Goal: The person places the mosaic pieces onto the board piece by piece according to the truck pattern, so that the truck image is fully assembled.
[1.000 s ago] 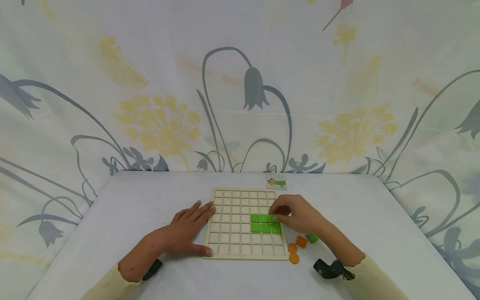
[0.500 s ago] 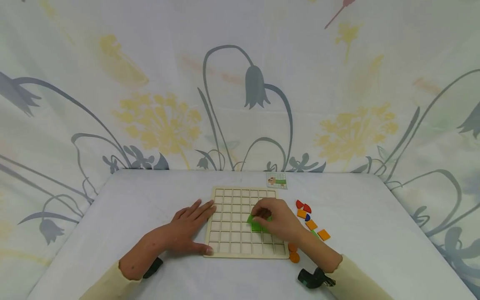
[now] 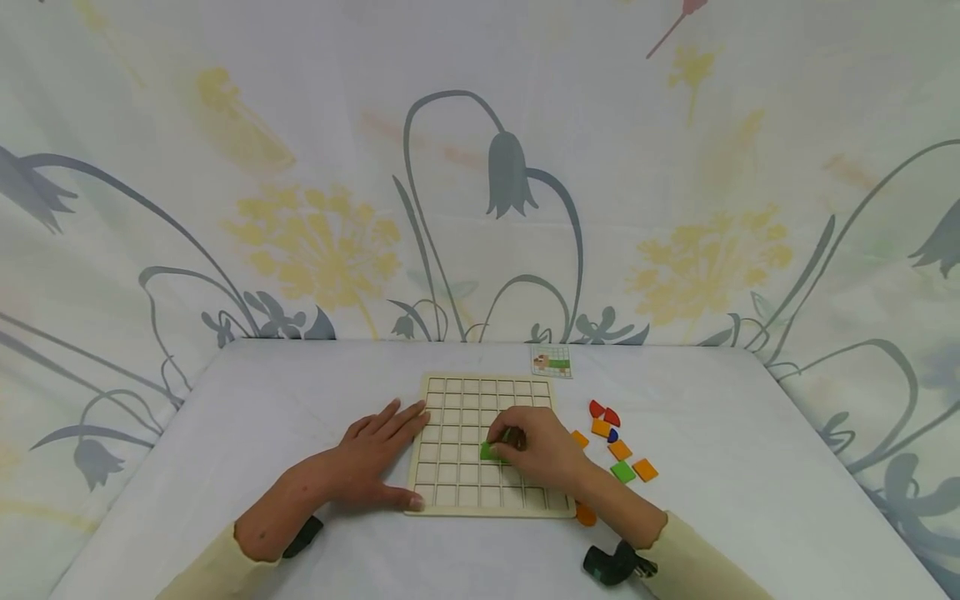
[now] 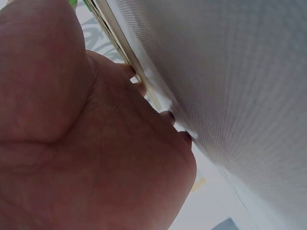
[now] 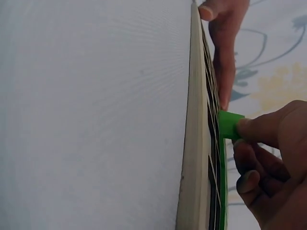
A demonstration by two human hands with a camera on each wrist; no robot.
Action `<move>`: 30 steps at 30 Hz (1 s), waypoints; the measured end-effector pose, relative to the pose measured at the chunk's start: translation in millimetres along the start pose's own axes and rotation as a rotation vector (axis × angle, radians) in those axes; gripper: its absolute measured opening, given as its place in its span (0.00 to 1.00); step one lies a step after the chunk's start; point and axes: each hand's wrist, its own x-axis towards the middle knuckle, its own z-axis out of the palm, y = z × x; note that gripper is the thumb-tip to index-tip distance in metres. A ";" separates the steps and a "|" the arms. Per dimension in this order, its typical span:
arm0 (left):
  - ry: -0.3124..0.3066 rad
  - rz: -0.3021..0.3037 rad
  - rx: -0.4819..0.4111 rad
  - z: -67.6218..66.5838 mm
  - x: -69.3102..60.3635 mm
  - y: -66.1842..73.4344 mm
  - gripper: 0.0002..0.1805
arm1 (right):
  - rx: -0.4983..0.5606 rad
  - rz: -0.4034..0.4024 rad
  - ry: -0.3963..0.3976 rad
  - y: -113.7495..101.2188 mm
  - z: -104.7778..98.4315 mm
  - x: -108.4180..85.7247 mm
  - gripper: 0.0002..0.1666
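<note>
My right hand (image 3: 538,446) pinches a green square tile (image 5: 230,124) between thumb and fingers, above the right half of a pale wooden grid board (image 3: 450,454). In the right wrist view the tile stands tilted on edge, touching or just over the grid. A strip of green (image 5: 222,184) from other tiles shows along the board there. From the head view, my right hand hides most of the green tiles. My left hand (image 3: 367,468) lies with straight fingers and thumb spread along the board's left edge, fingertips touching the frame.
Right of the board lie red pieces (image 3: 597,408), orange squares (image 3: 619,450), a small blue piece (image 3: 613,435) and a green square (image 3: 622,472). Orange discs (image 3: 586,514) sit by its lower right corner, partly hidden. A picture card (image 3: 552,362) lies behind the board.
My right hand has shifted left from the board's right edge towards its middle, pinching a green tile. The loose pieces at right have come into sight. My left hand stays put.
</note>
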 end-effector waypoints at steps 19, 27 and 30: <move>-0.001 0.002 -0.013 -0.6 0.4 0.5 0.65 | -0.195 -0.032 -0.040 -1.9 1.5 -2.1 0.09; -0.007 0.004 -0.017 -0.3 -0.7 -0.2 0.64 | -0.125 -0.032 -0.013 5.8 -13.1 -6.1 0.11; -0.006 0.004 -0.027 -0.9 -0.9 0.4 0.64 | -0.122 0.002 -0.019 13.4 -30.5 -12.1 0.08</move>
